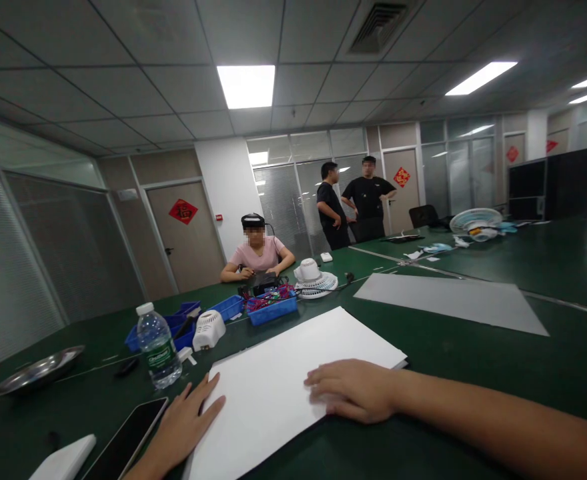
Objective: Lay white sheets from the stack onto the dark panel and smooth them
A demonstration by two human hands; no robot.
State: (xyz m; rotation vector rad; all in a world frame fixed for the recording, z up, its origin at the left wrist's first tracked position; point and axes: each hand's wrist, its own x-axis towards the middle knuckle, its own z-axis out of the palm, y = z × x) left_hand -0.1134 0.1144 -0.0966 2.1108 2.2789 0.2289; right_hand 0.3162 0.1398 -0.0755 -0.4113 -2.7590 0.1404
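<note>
A large stack of white paper [283, 380] lies flat on the green table [453, 407] in front of me. Across its left edge rests my left hand [188, 417], fingers spread, holding nothing. On the right side of the sheet my right hand [353, 390] lies palm down with its fingers extended, slightly blurred, and nothing is gripped. A black phone [126, 440] is just left of my left hand, next to a white flat object [66, 460] at the bottom edge.
Beyond the paper stand a water bottle [158, 350], a white housing [208, 330], a blue tray of wires [272, 309] and a white fan part [316, 280]. A metal dish [38, 372] is left, a grey sheet [448, 300] right. A person [257, 253] sits opposite; two people stand behind.
</note>
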